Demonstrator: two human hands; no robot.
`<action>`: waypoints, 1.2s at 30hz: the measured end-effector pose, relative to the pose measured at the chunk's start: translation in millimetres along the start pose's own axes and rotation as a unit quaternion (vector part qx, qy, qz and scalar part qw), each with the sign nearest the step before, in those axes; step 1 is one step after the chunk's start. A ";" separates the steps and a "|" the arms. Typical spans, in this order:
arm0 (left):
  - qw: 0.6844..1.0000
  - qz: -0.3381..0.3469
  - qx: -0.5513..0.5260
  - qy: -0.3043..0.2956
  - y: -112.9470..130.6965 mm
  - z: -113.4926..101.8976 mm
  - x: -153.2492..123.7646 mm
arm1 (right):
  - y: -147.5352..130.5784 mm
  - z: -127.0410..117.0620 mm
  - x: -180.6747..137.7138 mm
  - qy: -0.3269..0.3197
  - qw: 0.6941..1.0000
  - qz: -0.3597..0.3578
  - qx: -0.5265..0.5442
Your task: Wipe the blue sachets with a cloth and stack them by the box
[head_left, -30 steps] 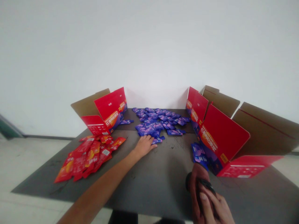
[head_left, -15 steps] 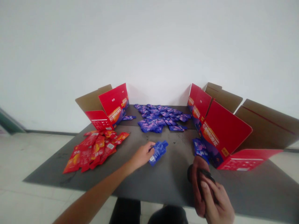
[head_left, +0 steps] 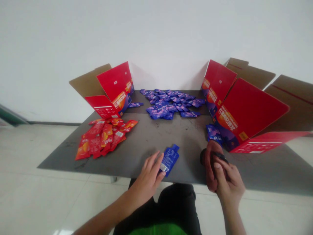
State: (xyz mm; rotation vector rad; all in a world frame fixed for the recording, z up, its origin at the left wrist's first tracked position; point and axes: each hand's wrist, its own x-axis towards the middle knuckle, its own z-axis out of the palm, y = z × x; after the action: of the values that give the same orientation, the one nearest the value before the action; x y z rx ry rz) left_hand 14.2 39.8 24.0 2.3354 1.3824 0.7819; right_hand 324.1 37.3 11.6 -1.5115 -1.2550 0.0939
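A blue spouted pouch point(head_left: 170, 159) lies flat near the table's front edge, its printed back and barcode facing up. My left hand point(head_left: 151, 173) is at its lower left side, fingers stretched out, index finger and thumb touching the pouch's edge. My right hand point(head_left: 230, 182) grips a reddish-brown, soft-looking folded thing point(head_left: 210, 168) with black parts; its exact kind is unclear. Just beyond that, another blue pouch point(head_left: 212, 133) lies against the right box. Orange-red pouches point(head_left: 104, 138) form a pile at the left of the table.
Many blue pouches point(head_left: 168, 102) are heaped at the back by the wall. An open red box point(head_left: 113, 88) stands at the left, with a single blue pouch point(head_left: 135, 104) beside it. More open red boxes point(head_left: 254, 111) with raised flaps line the right of the dark table point(head_left: 141, 140).
The view has tilted downward. My left hand has loosened from a grip on the blue pouch, which now rests on the table closer to me. My right hand keeps its hold.
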 end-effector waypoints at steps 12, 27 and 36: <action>0.967 0.215 0.137 -0.004 -25.5 -5.3 -30.9 | -85.6 37.9 30.0 -0.204 0.967 -0.152 -0.001; 0.971 0.216 0.101 -0.001 -27.6 -1.3 -23.9 | -77.6 101.4 81.7 -0.319 0.876 -0.306 -0.193; 0.975 0.209 0.065 0.032 -24.8 -1.1 -20.9 | -80.4 105.6 33.1 -0.411 0.834 -0.349 -0.116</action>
State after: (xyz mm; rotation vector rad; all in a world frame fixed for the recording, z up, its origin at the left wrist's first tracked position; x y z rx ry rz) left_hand -12.0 33.5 5.7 2.7743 0.9989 0.9068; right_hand 219.8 117.3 49.3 -1.1178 -2.5352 0.1158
